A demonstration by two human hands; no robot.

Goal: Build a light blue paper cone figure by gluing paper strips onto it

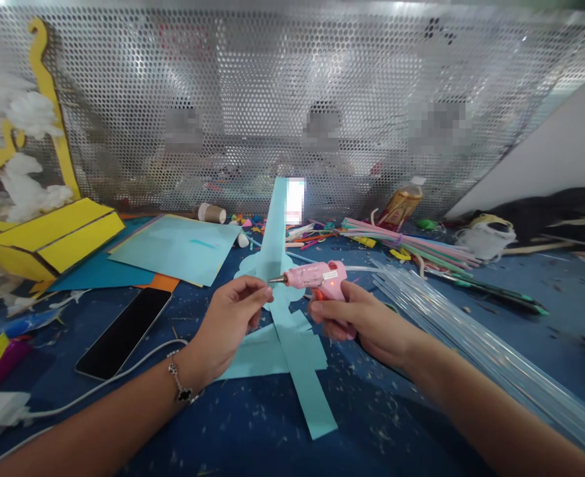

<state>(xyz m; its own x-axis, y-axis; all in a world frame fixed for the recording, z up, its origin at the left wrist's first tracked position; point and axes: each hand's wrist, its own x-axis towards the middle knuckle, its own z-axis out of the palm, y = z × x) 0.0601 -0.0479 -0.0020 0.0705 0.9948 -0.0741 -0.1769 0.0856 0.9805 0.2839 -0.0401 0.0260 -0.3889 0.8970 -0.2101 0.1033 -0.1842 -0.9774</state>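
Observation:
A pink glue gun (pixel 312 275) is held in my right hand (pixel 344 311), its metal nozzle pointing left and a clear glue stick coming out of its back. My left hand (pixel 237 318) is pinched closed right beside the nozzle tip; whatever its fingertips hold is too small to make out. Beneath and between the hands lie light blue paper strips (pixel 305 377), crossing over one another. One long strip (pixel 272 228) rises upward behind the nozzle, over a scalloped light blue paper piece (pixel 247 265).
A black phone (pixel 126 331) and white cable lie left, near light blue sheets (pixel 177 248) and a yellow box (pixel 56 235). Clear glue sticks (pixel 471 344), pipe cleaners (pixel 411 242) and a bottle (pixel 401 202) are at right. A perforated metal panel (pixel 252 99) stands behind.

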